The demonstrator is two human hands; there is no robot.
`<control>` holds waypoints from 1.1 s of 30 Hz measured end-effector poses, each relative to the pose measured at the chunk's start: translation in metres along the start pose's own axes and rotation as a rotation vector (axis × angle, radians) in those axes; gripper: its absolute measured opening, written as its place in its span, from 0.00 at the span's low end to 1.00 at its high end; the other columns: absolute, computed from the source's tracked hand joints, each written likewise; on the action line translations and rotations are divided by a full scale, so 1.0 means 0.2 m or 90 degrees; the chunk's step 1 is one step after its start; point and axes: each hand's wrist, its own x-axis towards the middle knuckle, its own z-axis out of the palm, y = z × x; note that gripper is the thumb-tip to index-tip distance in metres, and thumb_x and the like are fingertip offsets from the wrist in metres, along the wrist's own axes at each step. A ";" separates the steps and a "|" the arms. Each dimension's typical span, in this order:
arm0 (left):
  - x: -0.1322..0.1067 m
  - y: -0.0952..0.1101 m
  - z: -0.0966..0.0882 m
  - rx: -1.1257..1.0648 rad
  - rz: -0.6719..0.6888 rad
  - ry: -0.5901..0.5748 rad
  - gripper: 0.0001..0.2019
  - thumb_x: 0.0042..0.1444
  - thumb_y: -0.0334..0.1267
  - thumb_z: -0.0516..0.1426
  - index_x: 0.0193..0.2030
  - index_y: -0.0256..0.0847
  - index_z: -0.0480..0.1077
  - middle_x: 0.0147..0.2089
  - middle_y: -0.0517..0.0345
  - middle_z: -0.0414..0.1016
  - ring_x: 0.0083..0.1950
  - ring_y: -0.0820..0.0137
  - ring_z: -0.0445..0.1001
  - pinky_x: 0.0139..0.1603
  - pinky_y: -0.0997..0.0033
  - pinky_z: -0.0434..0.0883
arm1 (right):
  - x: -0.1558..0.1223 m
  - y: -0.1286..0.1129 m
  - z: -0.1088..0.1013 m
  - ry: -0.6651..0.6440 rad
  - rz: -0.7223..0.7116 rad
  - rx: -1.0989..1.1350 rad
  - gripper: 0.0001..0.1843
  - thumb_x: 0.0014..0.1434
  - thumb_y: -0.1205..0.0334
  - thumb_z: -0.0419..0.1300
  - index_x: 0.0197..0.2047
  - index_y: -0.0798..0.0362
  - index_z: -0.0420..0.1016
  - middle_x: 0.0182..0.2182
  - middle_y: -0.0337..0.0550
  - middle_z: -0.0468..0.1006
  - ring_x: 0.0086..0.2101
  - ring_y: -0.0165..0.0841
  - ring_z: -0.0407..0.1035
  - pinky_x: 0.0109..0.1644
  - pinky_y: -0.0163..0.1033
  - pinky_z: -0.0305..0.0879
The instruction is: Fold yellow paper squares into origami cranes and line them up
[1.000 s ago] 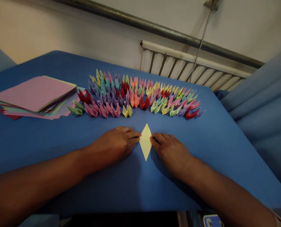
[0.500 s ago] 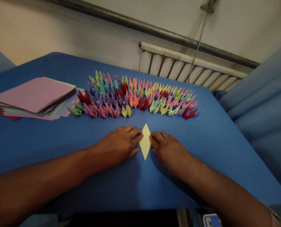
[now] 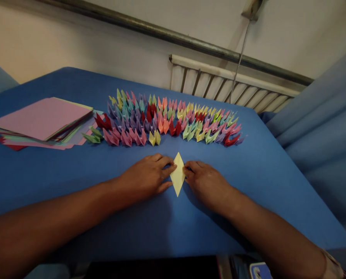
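Observation:
A pale yellow paper folded into a narrow diamond (image 3: 178, 175) lies flat on the blue table (image 3: 74, 182). My left hand (image 3: 146, 179) rests palm down at its left edge, fingertips pressing on the paper. My right hand (image 3: 206, 183) lies palm down at its right edge, fingertips touching the fold. Both hands have their fingers stretched out flat and grip nothing.
Rows of several small folded paper cranes (image 3: 173, 120) in many colours stand behind the hands. A stack of coloured paper sheets (image 3: 43, 122) lies at the far left. A railing (image 3: 234, 83) and wall run behind the table; blue cloth (image 3: 321, 128) hangs at the right.
Both hands have closed in slightly on the yellow diamond, the left fingers now further onto it. The view has tilted a little.

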 end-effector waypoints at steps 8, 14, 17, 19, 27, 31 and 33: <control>-0.06 -0.04 0.02 -0.043 0.038 0.040 0.16 0.62 0.37 0.54 0.56 0.44 0.71 0.56 0.47 0.72 0.54 0.58 0.70 0.56 0.57 0.66 | 0.03 0.03 0.00 0.028 0.027 0.043 0.14 0.66 0.69 0.48 0.46 0.56 0.75 0.42 0.51 0.76 0.43 0.39 0.67 0.49 0.43 0.65; -0.02 -0.03 -0.01 -0.172 -0.083 0.064 0.11 0.62 0.39 0.53 0.49 0.42 0.71 0.50 0.52 0.75 0.51 0.62 0.71 0.55 0.59 0.67 | 0.07 0.04 0.07 0.119 0.168 0.148 0.18 0.65 0.61 0.53 0.56 0.59 0.67 0.45 0.53 0.74 0.47 0.41 0.67 0.53 0.47 0.64; -0.01 -0.03 0.00 -0.222 -0.160 0.097 0.13 0.60 0.41 0.54 0.50 0.41 0.69 0.51 0.51 0.74 0.53 0.60 0.71 0.55 0.57 0.68 | 0.07 0.03 0.08 0.132 0.171 0.198 0.24 0.61 0.56 0.58 0.58 0.57 0.63 0.46 0.52 0.73 0.48 0.42 0.66 0.53 0.50 0.64; 0.00 -0.04 0.02 -0.243 -0.179 0.118 0.15 0.60 0.42 0.54 0.52 0.40 0.67 0.52 0.50 0.73 0.54 0.60 0.71 0.56 0.56 0.69 | 0.07 0.02 0.08 0.129 0.146 0.224 0.26 0.58 0.56 0.61 0.57 0.56 0.63 0.46 0.51 0.73 0.48 0.42 0.66 0.53 0.50 0.64; 0.02 -0.05 0.01 -0.318 -0.194 0.182 0.17 0.61 0.41 0.53 0.56 0.40 0.66 0.58 0.49 0.70 0.59 0.62 0.70 0.59 0.57 0.69 | 0.07 0.02 0.07 0.152 0.040 0.275 0.10 0.60 0.72 0.54 0.41 0.51 0.74 0.44 0.46 0.73 0.45 0.35 0.65 0.50 0.44 0.62; 0.02 -0.03 0.00 -0.407 -0.230 0.231 0.24 0.59 0.42 0.56 0.62 0.42 0.62 0.63 0.47 0.66 0.59 0.60 0.70 0.58 0.55 0.71 | 0.06 0.05 0.03 0.176 -0.031 0.222 0.11 0.61 0.72 0.55 0.42 0.49 0.76 0.49 0.46 0.72 0.48 0.37 0.65 0.50 0.46 0.60; 0.02 -0.03 0.00 -0.493 -0.264 0.243 0.27 0.58 0.44 0.57 0.64 0.42 0.59 0.61 0.45 0.69 0.56 0.60 0.72 0.56 0.53 0.72 | 0.05 0.05 0.00 0.179 -0.078 0.205 0.13 0.61 0.72 0.55 0.42 0.48 0.76 0.52 0.45 0.71 0.50 0.38 0.65 0.52 0.47 0.59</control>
